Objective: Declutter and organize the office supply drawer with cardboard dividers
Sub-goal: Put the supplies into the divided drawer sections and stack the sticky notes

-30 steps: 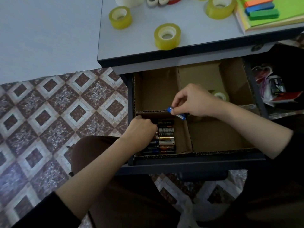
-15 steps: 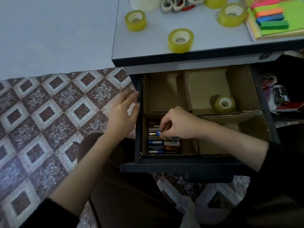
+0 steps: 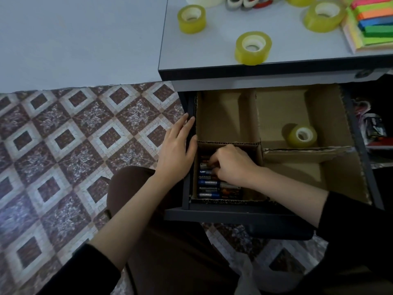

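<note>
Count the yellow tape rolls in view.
5: four yellow tape rolls on the grey desk top, at left, near the front edge, at right and one cut off by the top edge; a fifth in the drawer's back right cardboard compartment.

Brown and white diamond floor tiles [image 3: 74, 145] at left. Pale wall [image 3: 74, 39] in upper left. White plastic bag [image 3: 246, 273] at bottom. Dark brown trousers [image 3: 170, 252] at lower middle.

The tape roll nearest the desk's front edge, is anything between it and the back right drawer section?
Nothing visible. The tape roll sits free near the desk edge, and the back right section below is open, holding one roll with bare cardboard beside it.
</note>
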Demonstrator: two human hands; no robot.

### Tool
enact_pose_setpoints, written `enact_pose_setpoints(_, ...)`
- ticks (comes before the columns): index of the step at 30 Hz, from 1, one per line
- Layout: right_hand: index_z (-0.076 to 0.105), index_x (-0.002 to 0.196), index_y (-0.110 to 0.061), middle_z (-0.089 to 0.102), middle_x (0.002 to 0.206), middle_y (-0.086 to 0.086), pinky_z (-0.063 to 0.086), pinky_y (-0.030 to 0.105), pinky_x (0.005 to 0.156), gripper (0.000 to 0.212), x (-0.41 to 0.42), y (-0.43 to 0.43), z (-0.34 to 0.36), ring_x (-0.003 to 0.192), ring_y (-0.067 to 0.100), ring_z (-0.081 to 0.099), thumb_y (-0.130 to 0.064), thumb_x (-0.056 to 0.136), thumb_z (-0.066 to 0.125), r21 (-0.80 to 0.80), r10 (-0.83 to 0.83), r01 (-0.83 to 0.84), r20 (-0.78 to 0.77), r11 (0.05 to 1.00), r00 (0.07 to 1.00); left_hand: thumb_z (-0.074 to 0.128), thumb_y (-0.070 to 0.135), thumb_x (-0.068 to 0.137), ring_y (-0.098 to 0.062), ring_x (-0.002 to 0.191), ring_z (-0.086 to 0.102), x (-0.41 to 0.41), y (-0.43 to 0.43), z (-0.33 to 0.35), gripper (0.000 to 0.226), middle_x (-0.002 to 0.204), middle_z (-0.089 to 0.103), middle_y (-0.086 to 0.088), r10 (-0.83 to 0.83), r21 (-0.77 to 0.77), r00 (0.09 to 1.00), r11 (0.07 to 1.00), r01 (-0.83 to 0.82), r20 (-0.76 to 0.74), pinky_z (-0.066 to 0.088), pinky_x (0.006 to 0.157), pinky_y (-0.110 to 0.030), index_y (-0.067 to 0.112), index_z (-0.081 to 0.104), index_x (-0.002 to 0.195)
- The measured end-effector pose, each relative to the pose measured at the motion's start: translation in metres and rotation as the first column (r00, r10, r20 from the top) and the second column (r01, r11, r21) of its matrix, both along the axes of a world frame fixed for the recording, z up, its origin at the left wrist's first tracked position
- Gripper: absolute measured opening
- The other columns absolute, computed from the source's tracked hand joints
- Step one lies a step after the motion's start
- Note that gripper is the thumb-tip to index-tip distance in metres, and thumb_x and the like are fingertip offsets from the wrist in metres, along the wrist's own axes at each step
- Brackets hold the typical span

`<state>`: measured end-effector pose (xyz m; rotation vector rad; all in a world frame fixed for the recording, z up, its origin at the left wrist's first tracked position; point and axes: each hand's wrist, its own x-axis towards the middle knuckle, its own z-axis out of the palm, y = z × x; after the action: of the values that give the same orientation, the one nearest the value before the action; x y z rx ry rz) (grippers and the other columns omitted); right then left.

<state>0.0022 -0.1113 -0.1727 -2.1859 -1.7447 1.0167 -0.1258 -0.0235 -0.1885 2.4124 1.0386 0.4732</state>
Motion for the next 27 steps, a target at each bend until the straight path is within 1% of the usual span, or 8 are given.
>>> enact_pose_setpoints(3,0.066,0.117,-0.014,0.066,0.110,0.008,0.051,0.031,0.082,0.032,0.002,-0.005,-0.001,0.100,0.025,0.060,-0.007,0.087,0.058,-0.045,-0.025,0.027,0.054,0.999,0.998,0.027,0.042,0.090,-0.022,0.134,0.034,0.000,0.000,-0.002,0.059,0.147,0.036,-0.006,0.004,-0.005,1.000,1.000,-0.004,0.017,0.025,0.103,-0.026,0.013,0.039,0.140)
enact_pose_setpoints(5,0.064,0.120,-0.015,0.065,0.113,0.008,0.052,0.033,0.085,0.035,0.002,-0.008,-0.003,0.101,0.024,0.061,-0.006,0.087,0.059,-0.064,-0.043,0.044,0.025,0.997,0.999,0.028,0.042,0.090,-0.022,0.134,0.034,0.000,0.000,-0.003,0.059,0.147,0.036,-0.006,0.002,-0.009,1.000,1.000,-0.002,0.023,0.026,0.104,-0.026,0.013,0.040,0.140)
enact_pose_setpoints(8,0.062,0.122,-0.015,0.065,0.114,0.007,0.052,0.033,0.086,0.037,-0.001,-0.009,-0.006,0.101,0.022,0.061,-0.007,0.086,0.060,-0.069,-0.072,0.071,-0.014,0.995,0.997,0.027,0.043,0.090,-0.022,0.135,0.034,0.000,0.000,-0.003,0.059,0.147,0.036,-0.006,0.001,-0.013,1.000,1.000,-0.001,0.026,0.026,0.105,-0.027,0.014,0.040,0.140)
enact_pose_setpoints(16,0.060,0.125,-0.018,0.064,0.115,0.005,0.049,0.028,0.080,0.040,0.002,-0.013,0.001,0.101,0.021,0.060,-0.005,0.087,0.058,-0.067,-0.091,0.089,-0.018,0.994,0.996,0.034,0.039,0.093,-0.024,0.134,0.035,-0.001,-0.001,0.000,0.054,0.148,0.035,-0.006,-0.002,0.005,1.000,1.000,0.002,0.004,0.031,0.104,-0.033,0.014,0.039,0.141)
enact_pose_setpoints(21,0.063,0.121,-0.021,0.063,0.116,0.003,0.051,0.030,0.084,0.036,0.005,-0.017,0.010,0.101,0.020,0.060,-0.007,0.088,0.058,-0.042,-0.109,0.109,-0.013,0.993,0.994,0.044,0.025,0.098,-0.024,0.136,0.033,-0.001,-0.001,0.007,0.047,0.151,0.030,-0.005,-0.021,-0.001,0.999,1.000,0.021,-0.032,0.033,0.108,-0.038,0.013,0.035,0.142)
enact_pose_setpoints(23,0.066,0.115,-0.020,0.064,0.111,0.002,0.051,0.031,0.084,0.029,0.006,-0.020,0.015,0.100,0.020,0.060,-0.010,0.088,0.059,-0.022,-0.108,0.108,-0.017,0.994,0.994,0.043,0.026,0.098,-0.024,0.137,0.031,-0.002,-0.001,0.012,0.048,0.153,0.026,-0.002,-0.029,-0.016,0.997,0.999,0.028,-0.077,0.034,0.109,-0.041,0.016,0.032,0.144)
enact_pose_setpoints(25,0.071,0.101,-0.018,0.066,0.098,0.002,0.052,0.033,0.083,0.017,0.008,-0.023,0.022,0.095,0.019,0.061,-0.014,0.089,0.060,0.033,-0.109,0.109,-0.029,0.993,0.994,0.043,0.028,0.098,-0.024,0.137,0.029,-0.003,0.001,0.017,0.049,0.153,0.026,0.000,-0.032,-0.031,0.992,0.999,0.028,-0.123,0.032,0.110,-0.041,0.019,0.031,0.144)
enact_pose_setpoints(27,0.073,0.091,-0.015,0.063,0.083,-0.002,0.054,0.031,0.077,0.012,0.010,-0.026,0.032,0.082,0.012,0.060,-0.015,0.089,0.061,0.107,-0.112,0.117,-0.046,0.987,0.993,0.047,0.027,0.097,-0.023,0.134,0.035,-0.005,0.004,0.024,0.045,0.148,0.036,-0.001,-0.032,-0.003,0.989,0.999,0.032,-0.145,0.032,0.107,-0.035,0.017,0.040,0.140)
